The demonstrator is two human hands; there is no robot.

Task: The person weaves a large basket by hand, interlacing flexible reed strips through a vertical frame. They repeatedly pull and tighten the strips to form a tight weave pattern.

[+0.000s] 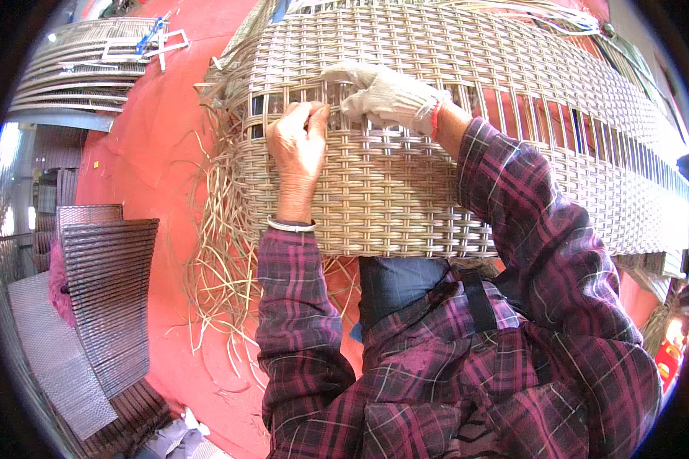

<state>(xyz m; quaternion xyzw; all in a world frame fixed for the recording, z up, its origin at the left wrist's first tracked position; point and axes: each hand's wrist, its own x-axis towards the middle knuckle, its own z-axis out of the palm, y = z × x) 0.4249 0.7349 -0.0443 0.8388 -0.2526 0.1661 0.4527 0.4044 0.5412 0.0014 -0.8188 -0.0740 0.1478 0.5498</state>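
A large woven wicker panel in tan strands lies across my lap. An unwoven band of bare upright strands runs through it from left to right. At the left end of that band, my bare left hand is closed in a pinch, its thumb and forefinger against the strands. What lies between the fingertips is too small to make out. My right hand, in a pale knitted glove, is just to the right. Its fingers bend over the weave at the band's upper edge, closed on the strands there, and the fingertips are partly hidden.
Loose strand ends hang in a tangle off the panel's left side. Stacked wicker pieces stand at the far left, and dark woven panels lean nearer. The floor is red. Bundled strands lie behind the panel.
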